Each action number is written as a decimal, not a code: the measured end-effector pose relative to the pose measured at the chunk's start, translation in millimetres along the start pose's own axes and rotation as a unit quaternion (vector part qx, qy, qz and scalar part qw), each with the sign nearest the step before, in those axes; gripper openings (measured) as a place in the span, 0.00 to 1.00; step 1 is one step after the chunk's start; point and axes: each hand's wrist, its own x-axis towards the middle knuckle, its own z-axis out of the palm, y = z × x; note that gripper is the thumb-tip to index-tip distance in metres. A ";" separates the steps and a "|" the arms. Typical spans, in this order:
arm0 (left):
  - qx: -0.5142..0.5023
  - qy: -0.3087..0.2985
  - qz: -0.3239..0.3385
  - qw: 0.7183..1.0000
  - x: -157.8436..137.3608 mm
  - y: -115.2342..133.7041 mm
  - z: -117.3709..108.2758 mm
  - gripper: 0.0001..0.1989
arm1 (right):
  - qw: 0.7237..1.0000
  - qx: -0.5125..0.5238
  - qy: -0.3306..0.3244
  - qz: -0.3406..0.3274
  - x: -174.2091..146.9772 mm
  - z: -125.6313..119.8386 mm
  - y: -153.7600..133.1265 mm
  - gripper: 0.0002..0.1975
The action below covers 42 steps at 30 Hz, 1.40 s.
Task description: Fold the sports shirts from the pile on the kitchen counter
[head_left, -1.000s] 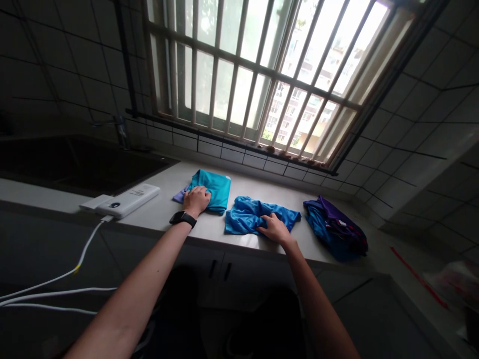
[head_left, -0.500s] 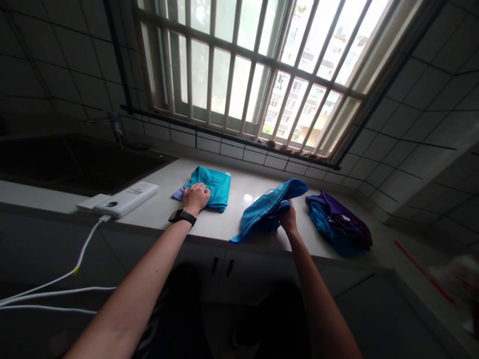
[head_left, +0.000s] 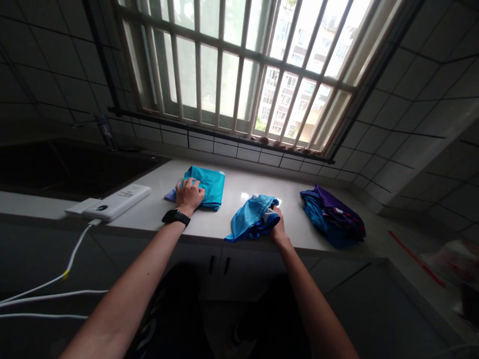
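Note:
My left hand [head_left: 190,195] rests on a folded teal garment [head_left: 212,185], its fingers slightly apart on the cloth. A dark watch is on that wrist. A lilac edge of fabric [head_left: 170,195] sticks out from under the teal stack on the left. In my right hand [head_left: 277,224] is the side of a crumpled blue garment [head_left: 250,215], which lies bunched on the counter. Cloth hides some of those fingers, and a white patch shows close to them. Further right is a loose pile of purple and blue garments [head_left: 333,214], touched by neither hand.
The white counter [head_left: 202,227] runs beneath a barred window. At left, a white power bank [head_left: 118,202] with a plugged-in cable [head_left: 77,252] sits beside a dark sink [head_left: 67,164]. A red strip [head_left: 415,258] and a plastic bag [head_left: 449,259] lie at far right.
The raised upper part of the blue garment has dropped and bunched up, and my right hand has come lower. My left hand stays on the teal garment. The view has shifted slightly.

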 end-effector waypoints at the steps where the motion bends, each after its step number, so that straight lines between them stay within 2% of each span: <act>1: -0.002 0.016 0.031 0.999 -3.2 7.1 -4.6 0.21 | 1.000 -0.009 0.003 0.011 -0.3 0.9 -1.1 0.18; 3: -0.036 -0.009 0.096 0.995 -14.9 27.6 -13.2 0.20 | 0.999 -0.023 0.008 0.035 -0.6 2.2 -3.4 0.19; 5: -0.099 -0.119 0.137 0.978 -33.1 54.2 -19.0 0.20 | 0.999 -0.029 -0.001 0.039 -0.7 2.4 -5.7 0.20; 7: -0.152 -0.246 0.178 0.940 -53.2 80.8 -22.0 0.24 | 0.999 -0.033 -0.006 0.040 -0.3 1.0 -7.4 0.21; 9: -0.157 -0.276 0.221 0.922 -68.2 100.8 -24.8 0.20 | 0.999 -0.027 -0.002 0.035 0.5 -3.2 -7.5 0.21; 11: -0.142 -0.269 0.234 0.923 -72.0 110.1 -30.8 0.11 | 1.000 -0.006 -0.008 0.009 1.3 -11.1 -5.1 0.18; 12: -0.139 -0.268 0.230 0.925 -69.2 110.7 -35.8 0.10 | 1.000 0.006 -0.018 -0.009 1.7 -16.7 -2.9 0.17; 15: -0.157 -0.249 0.207 0.933 -47.1 102.0 -58.7 0.15 | 0.998 0.028 -0.041 -0.041 3.7 -38.6 6.4 0.13; 18: -0.176 -0.171 0.158 0.956 -18.6 90.6 -88.2 0.17 | 0.998 0.058 -0.012 -0.029 11.3 -66.7 15.0 0.15; 20: -0.209 -0.115 0.103 0.966 -1.3 87.0 -106.7 0.16 | 0.993 0.099 0.052 -0.025 21.8 -88.2 17.9 0.14; 21: -0.233 -0.092 0.072 0.965 6.9 86.8 -114.6 0.15 | 0.987 0.117 0.106 -0.019 28.5 -99.5 18.2 0.15; 24: -0.321 -0.030 0.010 0.947 30.2 90.9 -132.2 0.13 | 0.939 0.124 0.318 0.030 49.8 -132.9 15.7 0.17; 25: -0.344 -0.015 0.005 0.939 37.3 93.2 -135.9 0.14 | 0.923 0.115 0.366 0.047 55.6 -142.7 13.5 0.17; 26: -0.364 0.000 0.007 0.931 43.6 95.9 -138.8 0.14 | 0.915 0.106 0.386 0.057 60.1 -150.8 10.4 0.16; 29: -0.394 0.020 0.029 0.918 55.0 105.9 -142.4 0.15 | 0.928 0.103 0.354 0.051 61.9 -160.7 -7.0 0.12; 31: -0.401 0.014 0.053 0.915 54.9 114.7 -141.8 0.15 | 0.937 0.121 0.329 -0.003 51.9 -151.6 -26.8 0.12; 32: -0.402 0.006 0.067 0.913 52.9 119.8 -141.0 0.16 | 0.938 0.132 0.316 -0.044 43.9 -142.6 -38.6 0.15; 34: -0.397 -0.007 0.096 0.913 46.7 131.0 -139.8 0.16 | 0.954 0.145 0.229 -0.129 25.0 -119.3 -63.3 0.30; 36: -0.379 -0.015 0.123 0.917 39.8 141.4 -141.0 0.16 | 0.974 0.110 0.133 -0.146 7.8 -96.2 -84.1 0.42; 37: -0.365 -0.017 0.133 0.922 36.8 145.2 -142.9 0.16 | 0.984 0.082 0.093 -0.130 1.8 -87.4 -91.3 0.41; 39: -0.325 -0.017 0.145 0.934 31.9 148.2 -149.3 0.15 | 0.996 0.028 0.038 -0.075 -3.1 -79.1 -97.4 0.28; 41: -0.271 -0.011 0.149 0.951 29.0 143.5 -157.2 0.12 | 0.999 0.009 0.039 -0.028 0.3 -84.7 -93.0 0.17; 42: -0.237 -0.007 0.147 0.960 28.2 138.6 -160.7 0.10 | 0.998 0.016 0.066 -0.016 3.9 -92.2 -87.8 0.16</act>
